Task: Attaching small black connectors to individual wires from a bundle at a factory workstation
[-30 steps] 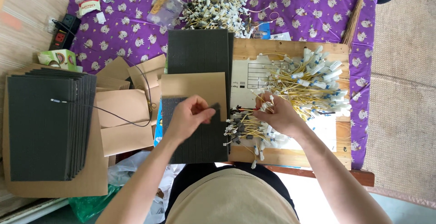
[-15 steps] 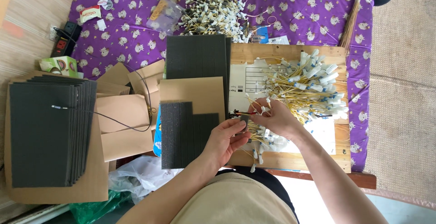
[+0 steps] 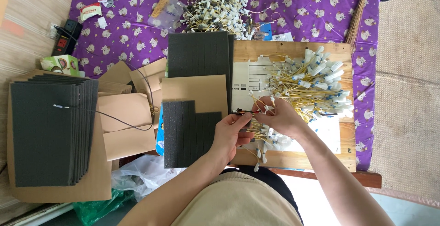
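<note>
The left hand (image 3: pixel 233 132) and right hand (image 3: pixel 280 116) are brought together over the left edge of the wooden board (image 3: pixel 293 49), both pinched shut on a thin yellow wire lead (image 3: pixel 243 112) with a dark tip, held just above the notched black foam pad (image 3: pixel 188 132). Right beside the right hand a loose pile of white-capped leads (image 3: pixel 311 84) is spread on the board, with a printed sheet (image 3: pixel 250 77) under it. A snag is judged likely: neighbouring leads could be dragged off the surface if the held one is tangled.
</note>
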